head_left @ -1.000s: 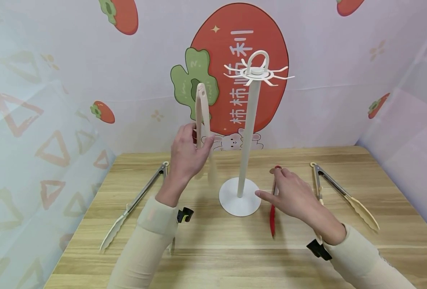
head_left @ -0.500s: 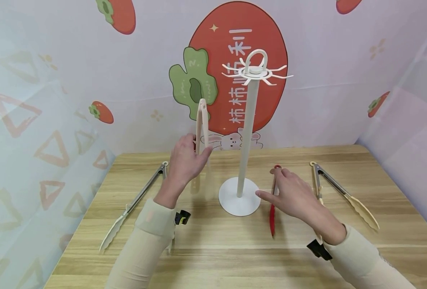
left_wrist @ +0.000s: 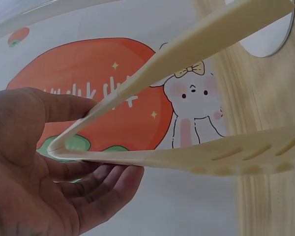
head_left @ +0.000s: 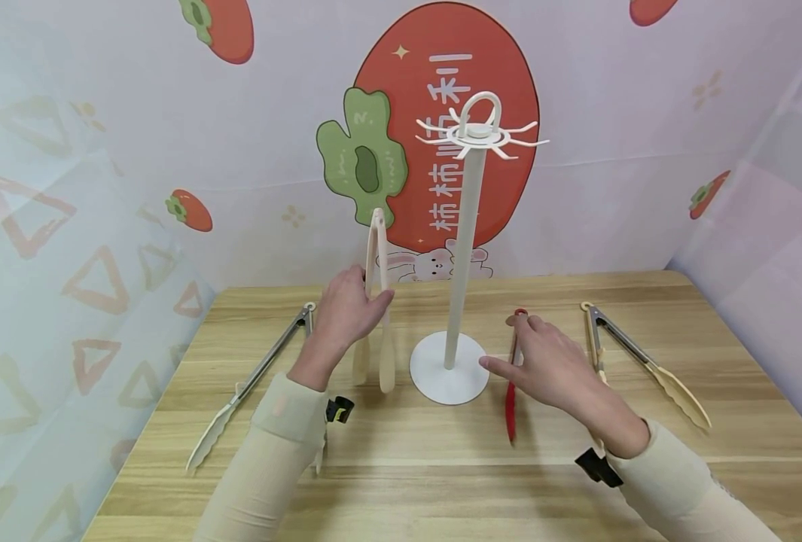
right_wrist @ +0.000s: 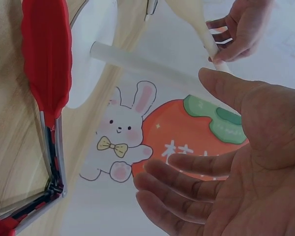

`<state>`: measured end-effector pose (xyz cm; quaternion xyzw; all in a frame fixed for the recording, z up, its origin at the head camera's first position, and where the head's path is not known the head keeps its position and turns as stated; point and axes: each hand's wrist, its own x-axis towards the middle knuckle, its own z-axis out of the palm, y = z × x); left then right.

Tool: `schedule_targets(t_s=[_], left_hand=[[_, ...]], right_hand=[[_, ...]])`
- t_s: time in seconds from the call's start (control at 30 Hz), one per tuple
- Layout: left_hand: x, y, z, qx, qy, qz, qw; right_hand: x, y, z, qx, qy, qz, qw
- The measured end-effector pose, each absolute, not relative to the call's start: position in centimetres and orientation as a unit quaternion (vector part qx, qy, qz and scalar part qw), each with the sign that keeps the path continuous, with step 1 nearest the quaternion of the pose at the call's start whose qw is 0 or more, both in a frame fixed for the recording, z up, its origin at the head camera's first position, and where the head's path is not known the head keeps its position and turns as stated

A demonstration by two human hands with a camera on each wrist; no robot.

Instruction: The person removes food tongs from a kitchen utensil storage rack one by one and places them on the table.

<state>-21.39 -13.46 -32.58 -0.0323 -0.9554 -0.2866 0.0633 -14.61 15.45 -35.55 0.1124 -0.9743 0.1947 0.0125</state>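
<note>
In the head view, my left hand (head_left: 346, 310) grips cream tongs (head_left: 387, 361) by their upper part. The hinge points up and the two arms spread downward, left of a white stand (head_left: 464, 256). From the left wrist, the thumb lies along one arm of these tongs (left_wrist: 187, 54) and the fingertips along the other, slotted arm. My right hand (head_left: 553, 365) hovers with nothing in it, its fingers loosely bent. It partly covers red tongs (head_left: 511, 410) on the table, which show scalloped red tips and metal arms in the right wrist view (right_wrist: 46, 59).
The stand has a round base (head_left: 434, 384) and a ring of hooks (head_left: 480, 137) under a top loop. Metal tongs with pale tips (head_left: 265, 366) lie at left, partly behind my left arm. Similar tongs (head_left: 634, 350) spread at right. A patterned backdrop (head_left: 272, 135) rises behind the table.
My left hand has come down with the cream tongs, from in front of the backdrop toward the tabletop. The right hand has stayed in place.
</note>
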Motion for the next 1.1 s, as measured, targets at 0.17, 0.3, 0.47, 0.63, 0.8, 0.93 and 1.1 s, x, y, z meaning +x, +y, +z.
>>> schedule_targets(t_s=[0.17, 0.3, 0.47, 0.63, 0.8, 0.93, 1.1], left_hand=[[-21.4, -13.6, -33.0, -0.022, -0.96, -0.277, 0.031], [-21.4, -13.7, -33.2, -0.015, -0.964, -0.266, 0.008], [-21.4, -13.7, -33.4, -0.011, -0.97, -0.243, -0.005], [-21.4, -13.8, -33.6, 0.0, -0.972, -0.234, -0.021], [-21.5, -14.0, -33.9, 0.013, -0.973, -0.228, -0.038], [-21.6, -14.0, -34.2, 0.017, -0.974, -0.22, -0.049], [-21.8, -14.1, -34.6, 0.013, -0.976, -0.212, -0.056]], right_hand=[[-14.5, 15.4, -35.5, 0.111, -0.974, 0.195, 0.007], [-14.5, 15.3, -35.4, 0.113, -0.974, 0.195, 0.008], [-14.4, 15.2, -35.3, 0.115, -0.974, 0.192, 0.012], [-14.3, 15.1, -35.3, 0.116, -0.975, 0.19, 0.012], [-14.3, 15.1, -35.3, 0.12, -0.974, 0.19, 0.015], [-14.3, 15.1, -35.3, 0.123, -0.974, 0.19, 0.017], [-14.3, 15.0, -35.3, 0.124, -0.974, 0.19, 0.018]])
